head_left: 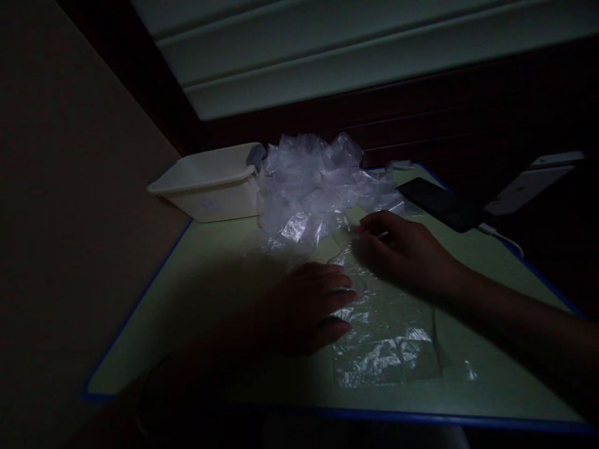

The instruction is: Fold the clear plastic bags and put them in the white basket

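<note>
A clear plastic bag lies flat on the pale green table, its film catching light near the lower end. Over the bag's left edge is my left hand, palm down with its fingers apart. My right hand is at the bag's upper end, with thumb and fingertips drawn together on the film there. Just beyond both hands rises a loose heap of crumpled clear plastic bags. The picture is dark, so the exact contact of the fingertips is hard to see.
A white plastic bin with a grey latch stands at the back left, against the heap. At the right, a black phone lies near a white cable and a white device. Blue edging borders the table.
</note>
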A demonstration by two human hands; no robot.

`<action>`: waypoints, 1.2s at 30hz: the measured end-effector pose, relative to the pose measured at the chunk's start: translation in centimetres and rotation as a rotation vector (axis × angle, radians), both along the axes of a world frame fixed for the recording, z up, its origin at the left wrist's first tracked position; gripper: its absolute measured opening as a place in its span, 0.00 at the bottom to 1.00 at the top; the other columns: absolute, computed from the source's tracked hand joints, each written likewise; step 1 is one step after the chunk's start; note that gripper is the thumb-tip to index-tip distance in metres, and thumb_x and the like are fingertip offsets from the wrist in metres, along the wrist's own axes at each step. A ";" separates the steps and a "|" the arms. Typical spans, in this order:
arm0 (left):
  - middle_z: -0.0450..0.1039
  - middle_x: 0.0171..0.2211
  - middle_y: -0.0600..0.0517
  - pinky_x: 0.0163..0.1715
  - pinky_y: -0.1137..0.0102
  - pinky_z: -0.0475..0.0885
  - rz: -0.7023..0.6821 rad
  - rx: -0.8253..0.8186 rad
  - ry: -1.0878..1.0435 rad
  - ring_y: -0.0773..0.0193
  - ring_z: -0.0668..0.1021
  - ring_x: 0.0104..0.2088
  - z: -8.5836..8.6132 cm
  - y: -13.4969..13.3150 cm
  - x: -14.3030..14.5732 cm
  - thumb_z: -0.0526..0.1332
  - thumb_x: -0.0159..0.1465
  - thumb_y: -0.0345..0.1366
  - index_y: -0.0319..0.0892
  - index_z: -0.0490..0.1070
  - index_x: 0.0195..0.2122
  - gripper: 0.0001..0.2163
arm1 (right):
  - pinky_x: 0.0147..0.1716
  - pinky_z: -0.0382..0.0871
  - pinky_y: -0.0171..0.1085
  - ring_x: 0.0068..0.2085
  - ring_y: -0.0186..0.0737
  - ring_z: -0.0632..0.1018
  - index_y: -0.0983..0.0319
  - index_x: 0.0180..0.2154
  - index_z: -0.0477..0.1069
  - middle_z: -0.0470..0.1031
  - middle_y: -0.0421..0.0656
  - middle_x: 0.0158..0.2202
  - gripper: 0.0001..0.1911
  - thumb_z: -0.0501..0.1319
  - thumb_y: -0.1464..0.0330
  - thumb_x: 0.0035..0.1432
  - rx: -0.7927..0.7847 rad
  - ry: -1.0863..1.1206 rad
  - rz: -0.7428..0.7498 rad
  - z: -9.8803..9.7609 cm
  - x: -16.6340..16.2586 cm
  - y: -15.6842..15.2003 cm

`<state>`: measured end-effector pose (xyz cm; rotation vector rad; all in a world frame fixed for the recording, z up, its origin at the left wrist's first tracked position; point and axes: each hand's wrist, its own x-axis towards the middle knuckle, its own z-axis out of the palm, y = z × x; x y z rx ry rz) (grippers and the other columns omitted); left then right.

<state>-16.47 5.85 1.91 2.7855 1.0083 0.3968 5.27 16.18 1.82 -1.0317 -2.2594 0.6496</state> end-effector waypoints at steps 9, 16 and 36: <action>0.69 0.55 0.45 0.60 0.53 0.60 0.012 0.007 -0.012 0.50 0.61 0.63 -0.4 -0.1 -0.1 0.56 0.67 0.42 0.40 0.66 0.56 0.19 | 0.42 0.71 0.50 0.43 0.50 0.78 0.64 0.55 0.61 0.77 0.51 0.45 0.23 0.59 0.66 0.59 0.055 -0.030 0.061 -1.5 -0.8 1.5; 0.69 0.56 0.46 0.62 0.52 0.57 0.025 -0.037 0.006 0.49 0.59 0.64 -0.2 0.0 -0.2 0.57 0.67 0.43 0.40 0.66 0.56 0.20 | 0.39 0.70 0.48 0.39 0.48 0.78 0.62 0.53 0.63 0.78 0.47 0.40 0.20 0.58 0.66 0.60 0.088 -0.007 0.055 -1.3 -0.8 0.9; 0.69 0.55 0.46 0.60 0.54 0.60 0.028 -0.026 -0.010 0.51 0.66 0.58 0.0 -0.1 -0.3 0.57 0.65 0.45 0.42 0.65 0.57 0.21 | 0.48 0.60 0.49 0.45 0.48 0.72 0.62 0.39 0.72 0.75 0.48 0.40 0.08 0.55 0.70 0.62 0.329 -0.209 0.393 -0.1 0.2 0.0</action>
